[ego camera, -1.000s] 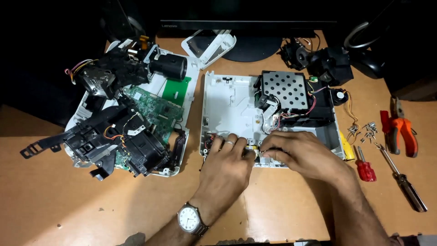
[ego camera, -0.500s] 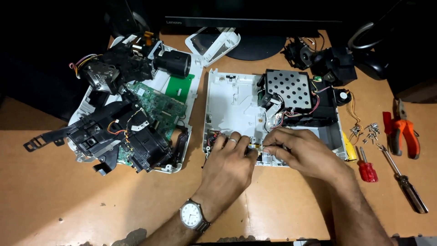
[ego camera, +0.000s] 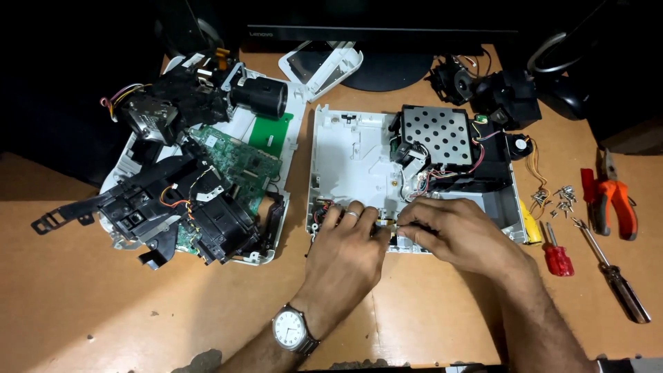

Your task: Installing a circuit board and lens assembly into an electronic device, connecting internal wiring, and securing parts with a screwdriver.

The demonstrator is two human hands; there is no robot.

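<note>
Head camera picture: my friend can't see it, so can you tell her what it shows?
Two hands, left hand and right hand, meet at the near edge of an opened white device shell on a wooden table. A pile of removed black parts lies left; pliers and screwdrivers lie right.

R hand fingertips moved closer to L hand.
</note>
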